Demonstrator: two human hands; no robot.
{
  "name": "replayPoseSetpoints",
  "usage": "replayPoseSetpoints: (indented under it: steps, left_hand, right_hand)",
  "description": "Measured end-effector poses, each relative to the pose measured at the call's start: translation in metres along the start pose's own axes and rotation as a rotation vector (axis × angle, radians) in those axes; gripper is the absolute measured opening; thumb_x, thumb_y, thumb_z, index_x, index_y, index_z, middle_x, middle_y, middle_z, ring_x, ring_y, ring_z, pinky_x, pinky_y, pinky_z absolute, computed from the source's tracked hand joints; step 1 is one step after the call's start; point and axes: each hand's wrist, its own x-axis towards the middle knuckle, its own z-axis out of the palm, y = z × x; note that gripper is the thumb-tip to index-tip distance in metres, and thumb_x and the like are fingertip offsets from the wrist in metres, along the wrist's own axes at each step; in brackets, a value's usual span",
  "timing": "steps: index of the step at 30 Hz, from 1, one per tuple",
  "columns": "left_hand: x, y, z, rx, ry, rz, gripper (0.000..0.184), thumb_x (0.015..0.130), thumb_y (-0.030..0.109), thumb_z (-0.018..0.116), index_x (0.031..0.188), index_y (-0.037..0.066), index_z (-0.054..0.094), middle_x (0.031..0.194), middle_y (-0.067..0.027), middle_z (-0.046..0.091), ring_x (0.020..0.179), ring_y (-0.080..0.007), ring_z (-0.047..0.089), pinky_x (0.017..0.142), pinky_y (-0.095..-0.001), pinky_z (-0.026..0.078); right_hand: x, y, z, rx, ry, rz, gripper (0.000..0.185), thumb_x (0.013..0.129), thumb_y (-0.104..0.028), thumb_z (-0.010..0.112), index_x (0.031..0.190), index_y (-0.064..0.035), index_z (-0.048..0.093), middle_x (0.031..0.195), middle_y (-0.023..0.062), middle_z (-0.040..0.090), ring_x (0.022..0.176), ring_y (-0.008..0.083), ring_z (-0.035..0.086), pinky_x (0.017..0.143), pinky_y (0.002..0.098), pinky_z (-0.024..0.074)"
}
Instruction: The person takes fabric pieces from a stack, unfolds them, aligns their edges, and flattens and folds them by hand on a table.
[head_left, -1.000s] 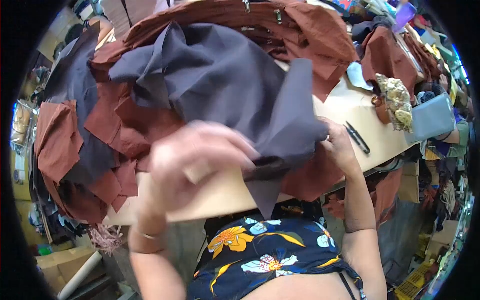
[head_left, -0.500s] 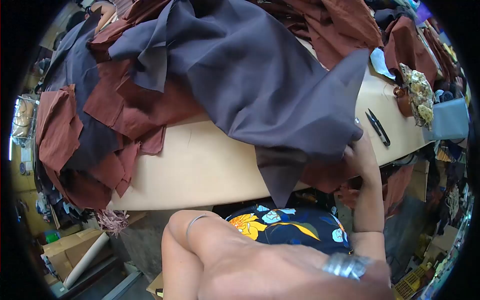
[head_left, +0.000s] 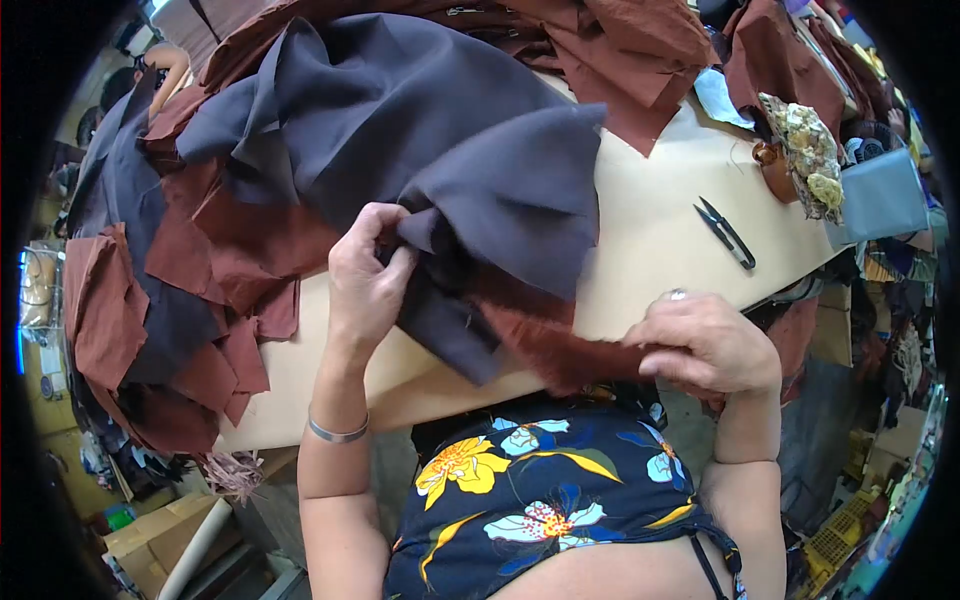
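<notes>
Dark grey cloth (head_left: 430, 110) bunched in the pinching left hand (head_left: 368, 270); the right hand (head_left: 705, 345) (silver-ringed) curled against rust-brown cloth (head_left: 575, 350), grip unclear.

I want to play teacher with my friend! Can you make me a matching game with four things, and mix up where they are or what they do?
Column 1
1. Left hand
2. Black snips
3. Silvery bracelet
4. Ring

Column 2
A. On a finger of the right hand
B. Lying on the pale table
C. Pinching the dark cloth
D. Around the left wrist

Right pairs: 1-C, 2-B, 3-D, 4-A
</notes>
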Motion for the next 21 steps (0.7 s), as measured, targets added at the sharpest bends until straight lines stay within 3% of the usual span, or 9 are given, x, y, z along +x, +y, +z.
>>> replayPoseSetpoints:
  steps: [1,4,6,9,12,16,18,20,21]
  left_hand:
    - [-0.002,-0.001,-0.001,-0.049,-0.008,-0.025,0.013,0.078,-0.005,0.057,0.089,0.001,0.056,0.075,-0.0030,0.056,0.070,-0.0095,0.052,0.066,-0.0231,0.042]
    - [-0.010,-0.005,0.000,-0.178,-0.029,-0.084,0.006,0.083,-0.001,0.057,0.088,0.002,0.055,0.074,0.0030,0.052,0.070,-0.0047,0.045,0.065,-0.0198,0.039]
    - [-0.014,-0.005,0.001,-0.230,-0.045,-0.103,0.001,0.087,0.002,0.056,0.087,0.002,0.055,0.074,0.0052,0.049,0.070,-0.0036,0.043,0.065,-0.0184,0.037]
    - [-0.017,-0.012,0.001,-0.407,-0.022,-0.104,0.004,0.090,0.005,0.052,0.087,0.002,0.055,0.076,0.0053,0.048,0.073,-0.0037,0.041,0.068,-0.0175,0.035]
    - [-0.024,-0.014,-0.004,-0.562,0.016,-0.138,0.006,0.090,0.005,0.051,0.089,0.003,0.056,0.080,0.0050,0.049,0.076,-0.0039,0.042,0.071,-0.0179,0.035]
    - [-0.034,-0.008,-0.005,-0.895,0.146,-0.233,0.012,0.090,0.006,0.052,0.100,0.006,0.059,0.089,0.0027,0.058,0.085,-0.0081,0.054,0.077,-0.0228,0.043]
    - [-0.039,-0.012,-0.006,-1.175,0.141,-0.322,0.016,0.090,0.007,0.052,0.105,0.006,0.058,0.094,0.0000,0.062,0.089,-0.0118,0.059,0.079,-0.0256,0.045]
    - [-0.044,-0.032,-0.003,-1.503,-0.138,-0.416,0.018,0.091,0.015,0.052,0.106,0.008,0.058,0.102,-0.0035,0.062,0.093,-0.0150,0.059,0.082,-0.0297,0.047]
    - [-0.046,-0.042,-0.001,-1.634,-0.279,-0.492,0.020,0.091,0.020,0.051,0.107,0.010,0.057,0.105,-0.0053,0.063,0.095,-0.0166,0.059,0.083,-0.0317,0.047]
  right_hand:
    - [0.002,0.006,0.002,0.017,-0.009,-0.011,0.025,0.080,-0.025,0.064,0.091,-0.0027,0.063,0.077,0.0120,0.060,0.073,0.0305,0.057,0.069,0.0372,0.0449]
    - [0.031,0.036,0.014,-0.232,0.416,0.340,0.030,0.079,-0.032,0.065,0.085,-0.0034,0.062,0.078,0.0135,0.060,0.074,0.0302,0.058,0.068,0.0375,0.0454]
    - [0.059,0.036,0.026,-0.411,0.408,0.509,0.026,0.080,-0.030,0.064,0.084,-0.0057,0.058,0.079,0.0130,0.061,0.075,0.0323,0.059,0.069,0.0400,0.0470]
    - [0.088,0.037,0.053,-0.584,0.580,0.249,0.024,0.080,-0.028,0.062,0.086,-0.0064,0.054,0.075,0.0132,0.060,0.074,0.0330,0.059,0.066,0.0410,0.0485]
    - [0.103,0.051,0.045,-0.515,0.534,0.260,0.023,0.080,-0.024,0.062,0.088,-0.0057,0.052,0.074,0.0129,0.059,0.074,0.0334,0.060,0.064,0.0417,0.0488]
    - [0.109,0.035,0.000,0.095,0.758,0.099,0.022,0.083,-0.010,0.061,0.102,-0.0029,0.053,0.073,0.0075,0.060,0.070,0.0166,0.061,0.066,0.0334,0.0494]
    - [0.114,0.035,-0.004,0.580,0.685,0.069,0.028,0.083,-0.005,0.060,0.110,-0.0006,0.052,0.091,0.0045,0.060,0.085,0.0119,0.056,0.078,0.0268,0.0460]
    - [0.123,0.031,0.000,1.001,0.555,0.001,0.033,0.082,-0.005,0.062,0.112,0.0001,0.050,0.103,0.0042,0.057,0.096,0.0125,0.053,0.085,0.0243,0.0424]
    - [0.126,0.030,0.002,0.891,0.477,0.097,0.050,0.078,-0.003,0.064,0.123,0.0012,0.042,0.119,0.0076,0.050,0.110,0.0153,0.047,0.096,0.0275,0.0376]
